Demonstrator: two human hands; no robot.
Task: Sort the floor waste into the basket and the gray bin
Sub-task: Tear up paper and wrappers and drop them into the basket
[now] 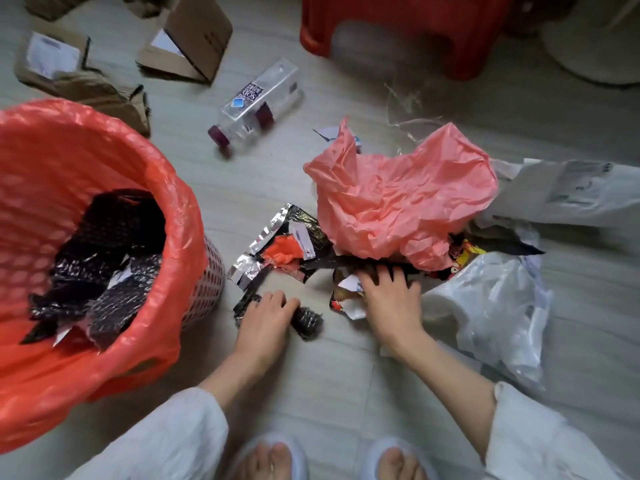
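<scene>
Both my hands are down in the floor waste beside the lined basket.

From the left I see the pink lattice basket with an orange plastic liner (pixel 114 244), cut off by the frame edge, holding black and silver wrapper scraps (pixel 104 265). My left hand (pixel 265 320) has its grip curled on a dark crumpled foil wad (pixel 306 322). Farther back lies a clear plastic bottle (pixel 258 100); I read "SOD" on its label, the rest blurred. My right hand (pixel 389 292) lies with fingers spread on torn printed wrappers (pixel 346 299), grip released, under a crumpled pink plastic bag (pixel 405 199). I cannot read the white mailer's (pixel 575 188) label.
</scene>
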